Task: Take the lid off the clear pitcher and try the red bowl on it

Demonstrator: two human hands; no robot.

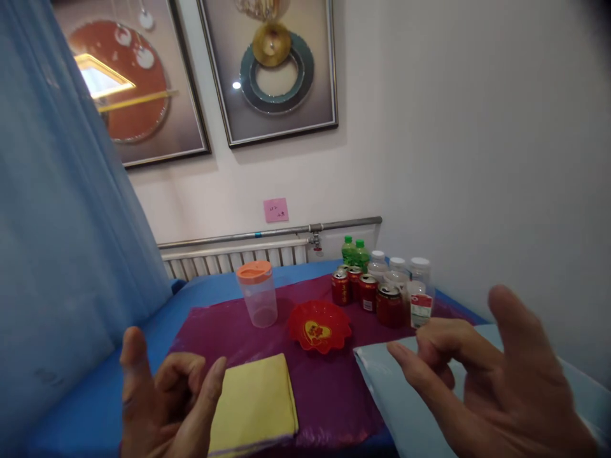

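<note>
My left hand (167, 407) is raised over the near left, its thumb apart from the curled fingers and one finger pointing up. It holds nothing and is nearest a folded yellow cloth (255, 404). On the right, my right hand (496, 388) hovers before a folded light-blue cloth (386, 388), also holding nothing, with one finger up and the thumb stretched out. Between and beyond both hands lies a red scalloped plate (319, 327) with a yellow heart design. Behind it to the left stands a clear plastic pitcher (260, 305) with an orange lid.
Several red drink cans (367, 294), green-capped bottles (354, 253) and white-capped clear containers (420, 280) crowd the back right. A purple sheet (329, 401) covers part of the blue tabletop (205, 287). A blue curtain (71, 254) hangs at left; a radiator (238, 259) lines the wall.
</note>
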